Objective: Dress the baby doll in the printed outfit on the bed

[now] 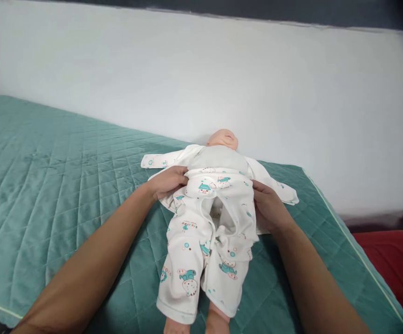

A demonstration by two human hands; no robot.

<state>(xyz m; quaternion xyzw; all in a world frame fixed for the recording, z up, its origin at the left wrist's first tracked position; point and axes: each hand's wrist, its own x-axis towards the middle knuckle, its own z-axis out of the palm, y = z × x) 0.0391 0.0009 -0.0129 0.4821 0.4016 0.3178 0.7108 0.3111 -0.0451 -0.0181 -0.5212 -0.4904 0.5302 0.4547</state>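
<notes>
A baby doll (pixel 222 138) lies on its back, its head toward the wall and its feet toward me. White printed baby pants (pixel 187 246) cover its legs and reach up to the belly, with an opening at the crotch. A white long-sleeved top (pixel 262 175) lies spread under and around the torso, sleeves out to both sides. My left hand (pixel 169 182) pinches the pants' waistband at the left side. At the right side of the waistband is my right hand (pixel 269 204), its fingers closed on the edge and partly hidden by the cloth.
Under the doll is a green quilted bed cover (pixel 65 199) with a pale piped edge. A white wall (pixel 201 74) rises behind the bed. Beyond the right edge stands a red chair (pixel 392 260).
</notes>
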